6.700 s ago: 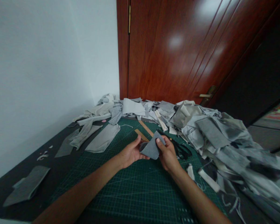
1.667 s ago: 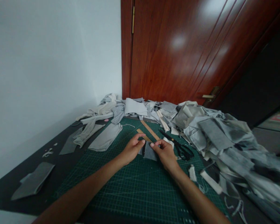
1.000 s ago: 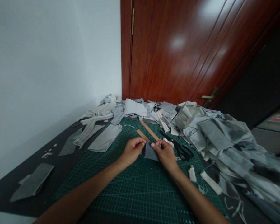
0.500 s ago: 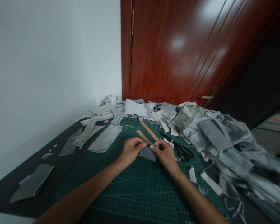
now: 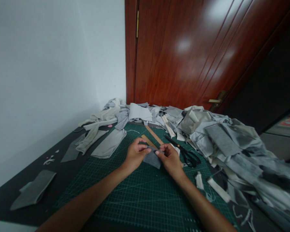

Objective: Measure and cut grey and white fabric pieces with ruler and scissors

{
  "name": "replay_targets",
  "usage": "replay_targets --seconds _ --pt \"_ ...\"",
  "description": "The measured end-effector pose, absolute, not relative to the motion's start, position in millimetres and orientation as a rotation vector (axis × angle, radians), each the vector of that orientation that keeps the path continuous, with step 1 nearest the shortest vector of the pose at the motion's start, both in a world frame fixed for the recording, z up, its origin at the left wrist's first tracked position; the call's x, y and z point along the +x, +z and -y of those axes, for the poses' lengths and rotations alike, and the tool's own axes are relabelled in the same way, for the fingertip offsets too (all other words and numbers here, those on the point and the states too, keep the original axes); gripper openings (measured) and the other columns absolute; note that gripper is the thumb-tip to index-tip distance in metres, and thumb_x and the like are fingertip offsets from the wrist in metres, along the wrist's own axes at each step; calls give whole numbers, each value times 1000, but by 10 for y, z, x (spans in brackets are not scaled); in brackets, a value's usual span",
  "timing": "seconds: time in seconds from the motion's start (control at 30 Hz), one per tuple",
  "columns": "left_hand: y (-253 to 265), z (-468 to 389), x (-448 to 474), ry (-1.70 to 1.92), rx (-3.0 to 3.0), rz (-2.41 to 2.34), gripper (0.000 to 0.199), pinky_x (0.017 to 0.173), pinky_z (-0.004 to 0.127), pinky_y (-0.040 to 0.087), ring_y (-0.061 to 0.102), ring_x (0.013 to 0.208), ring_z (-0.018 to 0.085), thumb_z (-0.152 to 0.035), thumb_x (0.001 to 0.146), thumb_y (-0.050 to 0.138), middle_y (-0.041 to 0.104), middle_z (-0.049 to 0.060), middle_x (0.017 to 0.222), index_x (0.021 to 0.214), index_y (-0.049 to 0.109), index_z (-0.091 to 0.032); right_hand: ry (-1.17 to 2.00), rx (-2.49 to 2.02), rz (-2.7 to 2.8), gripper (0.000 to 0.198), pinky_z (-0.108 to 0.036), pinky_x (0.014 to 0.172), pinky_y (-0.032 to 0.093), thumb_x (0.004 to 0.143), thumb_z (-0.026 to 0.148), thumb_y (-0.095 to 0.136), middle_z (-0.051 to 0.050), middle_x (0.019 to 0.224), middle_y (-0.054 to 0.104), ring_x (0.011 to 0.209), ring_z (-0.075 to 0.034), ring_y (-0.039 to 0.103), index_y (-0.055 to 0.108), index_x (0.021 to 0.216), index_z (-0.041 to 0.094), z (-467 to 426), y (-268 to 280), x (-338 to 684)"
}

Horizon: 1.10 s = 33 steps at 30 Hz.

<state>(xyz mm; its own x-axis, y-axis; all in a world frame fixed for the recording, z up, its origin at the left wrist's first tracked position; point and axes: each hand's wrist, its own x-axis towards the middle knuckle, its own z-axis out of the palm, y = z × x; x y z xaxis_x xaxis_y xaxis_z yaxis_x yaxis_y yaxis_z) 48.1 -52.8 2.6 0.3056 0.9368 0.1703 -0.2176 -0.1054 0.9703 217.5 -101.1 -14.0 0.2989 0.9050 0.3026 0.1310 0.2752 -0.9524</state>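
Note:
A small piece of dark grey fabric point(image 5: 152, 158) hangs between my two hands, over the green cutting mat point(image 5: 145, 196). My left hand point(image 5: 135, 152) pinches its top left edge between thumb and fingers. At the top right edge, my right hand point(image 5: 171, 159) pinches the same fabric. Two wooden rulers lie just behind the hands: a shorter one point(image 5: 148, 141) and a longer one point(image 5: 154, 135). Black scissors point(image 5: 185, 151) rest to the right of my right hand, with a white scrap partly hidden beside them.
A large heap of grey and cream fabric scraps point(image 5: 222, 138) covers the right side. More scraps point(image 5: 140, 111) line the back, below a wooden door point(image 5: 174, 58). Pale grey pieces point(image 5: 109, 144) lie left, and a folded grey piece point(image 5: 35, 190) sits near the white wall point(image 5: 43, 71).
The fabric between my hands has shifted slightly left, and its top edge now looks flatter and more spread out. My fingers have moved a little; both hands still hold it.

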Motion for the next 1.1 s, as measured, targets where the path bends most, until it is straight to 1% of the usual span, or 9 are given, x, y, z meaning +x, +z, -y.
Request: replay_targets --seconds 0.2,0.4,0.63,0.77,0.83,0.9,0.97,1.0,1.1 --pt "17 513 475 1156 1293 -749 64 52 20 43 64 55 14 -30 67 84 68 -4 68 119 48 -19 806 -1143 1143 27 -31 67 51 69 34 80 0 78 64 72 -19 63 65 88 22 1011 -99 2188" --pt "51 515 483 1154 1216 -693 96 60 25 51 69 62 17 -31 65 86 70 -3 70 146 35 -17 875 -1144 1072 39 -31 63 52 60 42 87 1 73 66 67 -19 64 64 85 23 982 -64 2217" --pt "103 484 459 1188 1176 -647 115 68 29 54 71 71 19 -27 62 88 74 1 79 156 22 -17 930 -1099 1092 37 -31 61 50 70 53 80 1 70 67 63 -19 62 64 86 24 975 -54 2264" --pt "96 444 436 1203 1211 -628 117 69 29 54 70 73 18 -24 65 85 72 0 81 158 15 -18 874 -1095 1164 36 -36 75 54 80 58 72 -4 84 72 80 -23 67 69 90 24 1023 -14 2269" --pt "94 458 433 1196 1247 -631 116 68 27 53 69 73 17 -22 65 84 70 -2 81 158 14 -19 838 -1110 1211 37 -38 84 54 86 59 66 -7 98 74 94 -26 68 71 99 24 1058 6 2249" --pt "96 498 439 1169 1286 -643 115 67 25 51 68 74 16 -20 65 83 68 -3 82 158 16 -21 823 -1111 1255 42 -38 89 52 83 56 71 -8 107 74 103 -27 67 68 113 25 1087 16 2214" --pt "99 549 452 1125 1314 -642 114 66 25 50 67 73 15 -21 67 84 67 -3 82 159 16 -22 826 -1117 1297 49 -35 82 53 77 50 79 -5 101 73 94 -25 68 66 117 25 1102 14 2175" --pt "101 572 460 1104 1323 -636 114 66 25 49 66 73 15 -22 68 84 67 -3 82 159 16 -22 838 -1126 1324 45 -33 76 52 76 47 80 -4 93 73 86 -23 67 68 113 25 1104 11 2158" --pt "106 610 482 1093 1329 -604 113 70 25 50 65 74 14 -21 68 84 67 -3 82 159 18 -23 877 -1146 1369 23 -29 61 45 80 44 75 0 71 66 65 -18 59 71 84 22 1100 7 2122"
